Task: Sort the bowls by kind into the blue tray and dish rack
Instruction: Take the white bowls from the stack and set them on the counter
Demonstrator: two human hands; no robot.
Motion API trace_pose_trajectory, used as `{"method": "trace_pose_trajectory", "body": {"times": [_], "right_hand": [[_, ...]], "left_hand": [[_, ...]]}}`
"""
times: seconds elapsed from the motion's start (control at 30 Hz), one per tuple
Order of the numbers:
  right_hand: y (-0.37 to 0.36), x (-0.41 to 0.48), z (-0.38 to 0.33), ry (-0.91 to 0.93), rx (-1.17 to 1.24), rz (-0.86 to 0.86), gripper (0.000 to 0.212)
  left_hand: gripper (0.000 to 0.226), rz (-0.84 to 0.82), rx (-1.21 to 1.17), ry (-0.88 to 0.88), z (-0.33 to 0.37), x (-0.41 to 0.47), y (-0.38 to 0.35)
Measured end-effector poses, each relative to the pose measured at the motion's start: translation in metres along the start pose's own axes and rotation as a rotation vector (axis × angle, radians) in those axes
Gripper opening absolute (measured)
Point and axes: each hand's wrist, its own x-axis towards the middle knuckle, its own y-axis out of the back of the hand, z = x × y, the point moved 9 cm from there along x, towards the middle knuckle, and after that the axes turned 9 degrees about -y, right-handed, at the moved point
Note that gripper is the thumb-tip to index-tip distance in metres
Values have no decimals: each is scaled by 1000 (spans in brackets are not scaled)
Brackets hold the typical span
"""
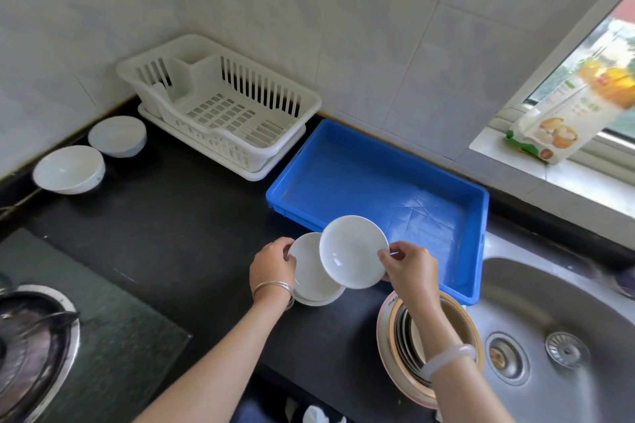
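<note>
Deep white bowls [68,169]: two, both on the black counter [178,216]. Shallow white dishes: one lifted dish [354,251], plus a stack [314,275] whose number cannot be told; nested bowls [429,347] by the sink [563,319], number also unclear. White dish rack [220,103]: one; blue tray [378,196]: one; hands: two.

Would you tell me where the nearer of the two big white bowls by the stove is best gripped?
The big white bowl stands upright and open on the black counter, apart from its neighbour. Probably pinch its rim on the right side, thumb inside; that side looks clear of the wall.
</note>
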Motion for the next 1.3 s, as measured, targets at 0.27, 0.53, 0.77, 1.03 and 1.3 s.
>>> {"method": "trace_pose_trajectory", "body": {"times": [0.27,0.53,0.77,1.03,1.3], "right_hand": [[10,0,-17,8,76,-14,8],[-27,1,-81,74,126,-117,14],[-121,2,-149,133,60,-259,15],[-246,5,-219,120,90,-420,10],[-336,20,-247,50,66,-487,13]], "left_hand": [[21,28,-156,80,-8,10,30],[27,190,-338,212,-57,39,101],[27,473,-573,379,-131,44,166],[28,704,-725,558,-207,65,209],[28,770,-798,656,-251,100,222]]}}
